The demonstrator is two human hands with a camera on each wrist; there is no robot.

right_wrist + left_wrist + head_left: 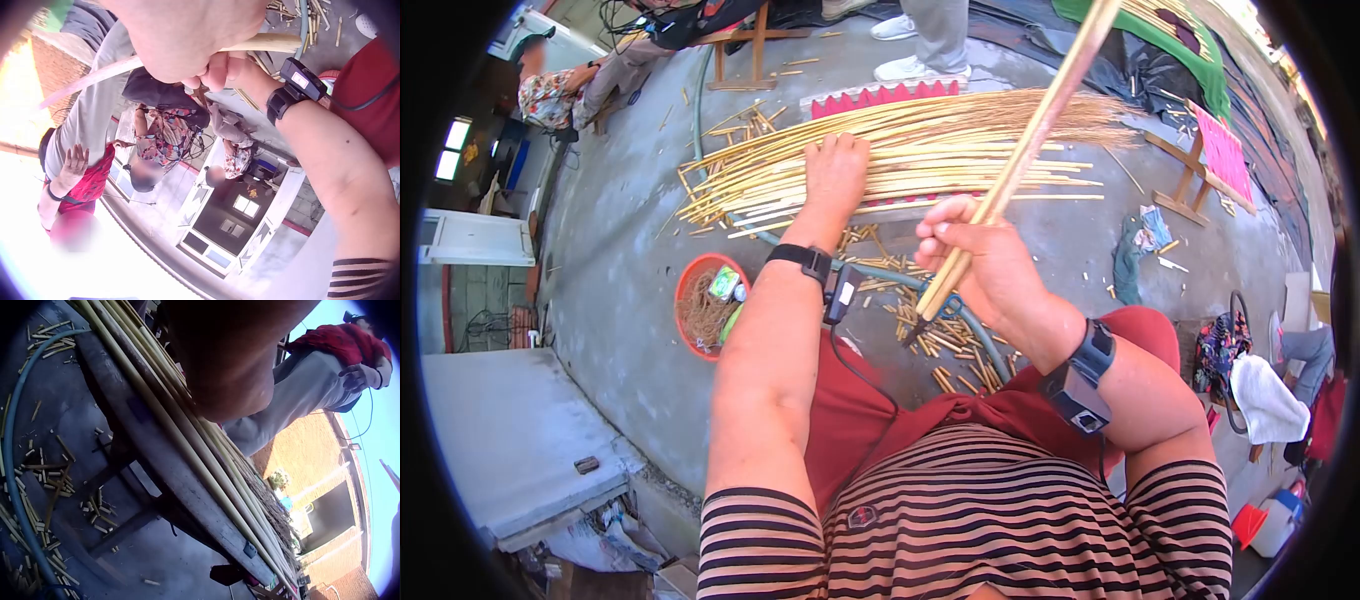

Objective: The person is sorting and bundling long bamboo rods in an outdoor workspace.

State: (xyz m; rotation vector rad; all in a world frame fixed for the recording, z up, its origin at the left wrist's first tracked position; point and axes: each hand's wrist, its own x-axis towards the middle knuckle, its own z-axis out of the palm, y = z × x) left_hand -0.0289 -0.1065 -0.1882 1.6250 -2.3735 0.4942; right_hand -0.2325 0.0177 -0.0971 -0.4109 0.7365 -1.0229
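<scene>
Straight ahead, crosswise, lies a wide bundle of long stalks (930,150), brushy at its right end and uneven at its left. Beneath it runs a low stand (169,465); squaring up the left ends on this support would probably keep the stalks from crossing. A single stalk (1042,115), as it appears, slants up and away, passing over the bundle from the head camera's view. Held so low, it likely swings widely at its far end, so small, slow turns of the wrist should serve better than sweeps of the arm.

The hands work apart. The left hand (837,180) lies over the bundle, though whether its fingers grip any stalks I cannot tell; light, even pressure would likely steady the layer without bending it. The right hand (1000,265) is wrapped round the raised stalk near its lower end, a sensible place for control, provided the grip is loose enough to let the stalk roll. Below, many short cut pieces (956,335) are strewn about; better not to let the stalk's lower end snag among them.
</scene>
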